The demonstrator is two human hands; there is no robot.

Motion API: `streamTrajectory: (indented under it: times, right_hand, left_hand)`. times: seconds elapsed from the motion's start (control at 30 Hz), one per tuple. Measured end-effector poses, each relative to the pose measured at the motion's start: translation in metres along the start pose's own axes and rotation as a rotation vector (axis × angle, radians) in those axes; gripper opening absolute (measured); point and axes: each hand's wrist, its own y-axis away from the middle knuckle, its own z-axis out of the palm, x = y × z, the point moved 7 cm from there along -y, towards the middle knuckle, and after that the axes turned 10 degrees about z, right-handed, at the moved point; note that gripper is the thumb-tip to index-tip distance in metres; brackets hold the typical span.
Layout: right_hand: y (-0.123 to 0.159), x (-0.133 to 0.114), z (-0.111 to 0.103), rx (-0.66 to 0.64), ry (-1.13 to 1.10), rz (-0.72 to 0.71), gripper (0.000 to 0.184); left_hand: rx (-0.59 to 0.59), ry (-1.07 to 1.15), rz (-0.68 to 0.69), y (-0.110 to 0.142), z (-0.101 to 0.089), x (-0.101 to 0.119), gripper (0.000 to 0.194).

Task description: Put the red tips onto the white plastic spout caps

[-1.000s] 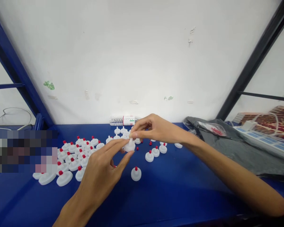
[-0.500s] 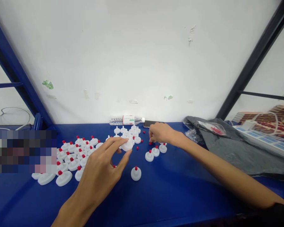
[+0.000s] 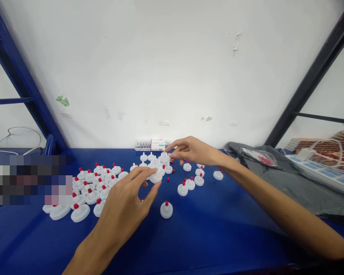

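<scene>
My left hand [image 3: 126, 208] grips a white plastic cap [image 3: 155, 177] between thumb and fingertips, a little above the blue table [image 3: 206, 233]. My right hand [image 3: 193, 151] hovers farther back over a cluster of white caps [image 3: 156, 160], its thumb and forefinger pinched together; whatever is in the pinch is too small to make out. Tiny loose red plugs [image 3: 168, 179] lie on the table between the hands. A single capped piece with a red plug [image 3: 166, 209] stands nearest me.
Several white caps with red plugs [image 3: 88, 189] fill the left of the table. A clear water bottle [image 3: 151, 145] lies against the white back wall. A grey plastic bag [image 3: 289, 179] covers the right side. Blue and black frame posts slant up at both sides.
My right hand left the cap in my left hand, dipped to the table by the red plugs, then rose and moved back left with its fingers pinched. My left hand stayed put.
</scene>
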Motion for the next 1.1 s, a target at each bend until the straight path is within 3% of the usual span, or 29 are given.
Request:
streamTrajectory:
  times: [0.1, 0.17, 0.5, 0.67, 0.77, 0.97, 1.1]
  right_hand:
    - [0.011, -0.028, 0.000, 0.029, -0.265, -0.177, 0.027]
    - [0.016, -0.038, 0.007, 0.022, -0.331, -0.221, 0.022]
    - [0.017, -0.042, 0.017, 0.012, -0.452, -0.255, 0.019]
    - [0.020, -0.045, 0.018, 0.056, -0.365, -0.243, 0.020]
    - [0.023, -0.049, 0.021, 0.097, -0.253, -0.272, 0.020]
    - [0.029, -0.057, 0.012, 0.212, 0.079, -0.379, 0.020]
    - [0.014, -0.029, -0.001, 0.169, 0.292, -0.204, 0.020]
  left_hand:
    - [0.007, 0.004, -0.003, 0.000, -0.001, 0.000, 0.024]
    - [0.017, 0.011, -0.002, 0.000, -0.003, 0.000, 0.023]
    - [0.152, 0.044, 0.007, -0.002, -0.017, 0.006, 0.024]
    - [0.164, 0.034, -0.147, 0.001, -0.019, -0.001, 0.038]
    - [0.175, 0.099, -0.168, 0.001, -0.018, -0.003, 0.040]
    - [0.082, 0.129, -0.196, 0.001, -0.010, -0.005, 0.055]
    - [0.084, 0.131, -0.242, 0.001, -0.012, -0.005, 0.055]
